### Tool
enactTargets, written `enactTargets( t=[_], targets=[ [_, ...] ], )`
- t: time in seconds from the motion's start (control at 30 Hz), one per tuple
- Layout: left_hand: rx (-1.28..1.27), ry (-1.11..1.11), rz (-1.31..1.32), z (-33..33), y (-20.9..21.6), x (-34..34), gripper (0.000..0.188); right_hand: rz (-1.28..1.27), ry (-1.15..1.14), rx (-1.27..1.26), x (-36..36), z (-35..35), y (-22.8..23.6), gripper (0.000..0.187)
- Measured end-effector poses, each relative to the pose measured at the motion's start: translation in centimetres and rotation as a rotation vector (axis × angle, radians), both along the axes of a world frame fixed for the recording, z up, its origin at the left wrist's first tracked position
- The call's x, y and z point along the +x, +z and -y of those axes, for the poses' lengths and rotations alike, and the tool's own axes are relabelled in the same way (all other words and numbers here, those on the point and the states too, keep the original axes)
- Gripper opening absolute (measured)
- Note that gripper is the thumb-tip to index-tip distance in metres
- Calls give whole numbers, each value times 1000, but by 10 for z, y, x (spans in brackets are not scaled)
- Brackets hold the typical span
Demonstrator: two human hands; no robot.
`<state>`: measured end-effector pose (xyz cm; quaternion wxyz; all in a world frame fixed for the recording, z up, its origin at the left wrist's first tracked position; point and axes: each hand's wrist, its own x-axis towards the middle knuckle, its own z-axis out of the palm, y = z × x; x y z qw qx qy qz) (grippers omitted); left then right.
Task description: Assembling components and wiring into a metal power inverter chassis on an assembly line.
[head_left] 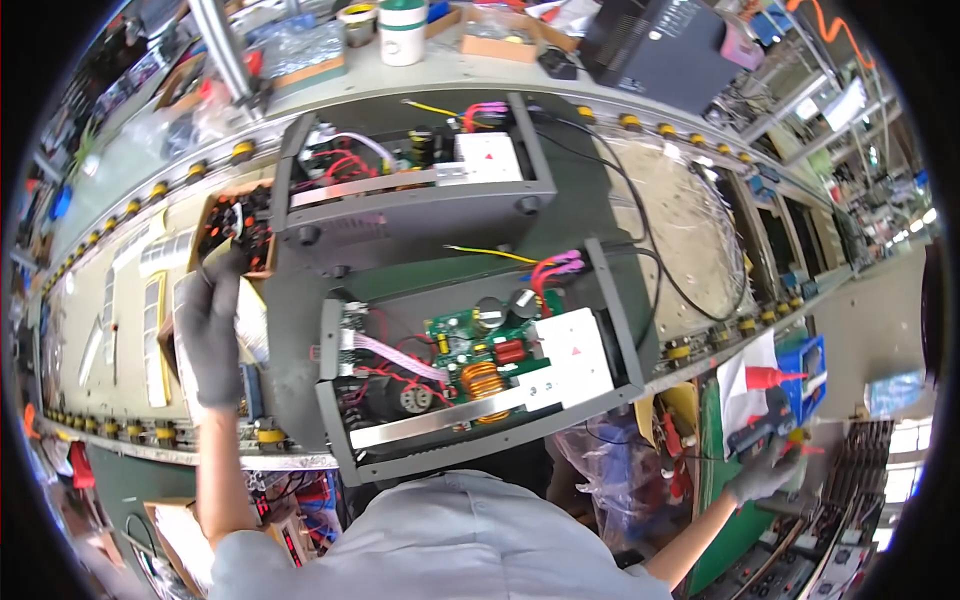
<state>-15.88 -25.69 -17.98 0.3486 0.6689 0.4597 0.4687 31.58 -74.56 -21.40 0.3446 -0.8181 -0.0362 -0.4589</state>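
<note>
My left hand, in a grey glove, reaches to the near edge of a small cardboard box filled with black and orange parts. Its fingers are pressed together; what they hold, if anything, is hidden. Far to the right, my gloved right hand has its fingers curled at a dark grey handheld tool, blurred in outline. In front of me sits an open metal chassis with a green circuit board, a copper coil and a white plate. A similar chassis stands behind it.
Both chassis rest on a dark green board over a conveyor with yellow rollers. Black cables loop off to the right. A blue bin with a red pointed tool is near my right hand. A white-and-green container stands behind.
</note>
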Motion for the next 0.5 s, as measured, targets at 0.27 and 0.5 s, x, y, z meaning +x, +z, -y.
enactTargets(
  t=[0.27,0.5],
  targets=[
    [-687,-378,409,105,-88,-3,73,-1061,1498,549,-127,-249,-12,58],
    [-621,-226,629,81,-55,1,59,-1253,1529,605,-195,-264,15,69]
  ],
)
